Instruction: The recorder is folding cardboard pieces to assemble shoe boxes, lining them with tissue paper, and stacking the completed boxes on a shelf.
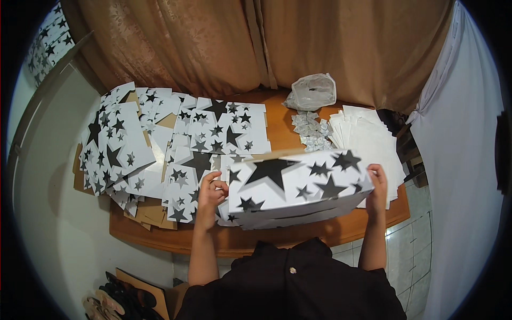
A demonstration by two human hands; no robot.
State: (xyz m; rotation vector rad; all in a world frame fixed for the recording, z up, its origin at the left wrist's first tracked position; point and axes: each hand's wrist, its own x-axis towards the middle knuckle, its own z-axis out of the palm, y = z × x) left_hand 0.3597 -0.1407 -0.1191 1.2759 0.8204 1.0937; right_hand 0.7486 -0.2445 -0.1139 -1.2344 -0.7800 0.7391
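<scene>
A white cardboard box (298, 182) printed with black and grey stars is held up in front of me, tilted, over the near part of the wooden table. At its left end is my left hand (212, 196), fingers curled against the edge. My right hand (377, 184) grips the opposite end, its fingertips over the upper corner. A dark slit runs along the side nearer to me. Flat star-printed cardboard pieces (120, 141) lie in overlapping piles on the left of the table.
Right of the middle lie a stack of white sheets (368, 128), several small clear packets (312, 133) and a crumpled clear plastic bag (314, 92). The wooden table's (280, 125) far side meets a brown curtain (330, 48). Shoes (122, 298) stand on the floor at lower left.
</scene>
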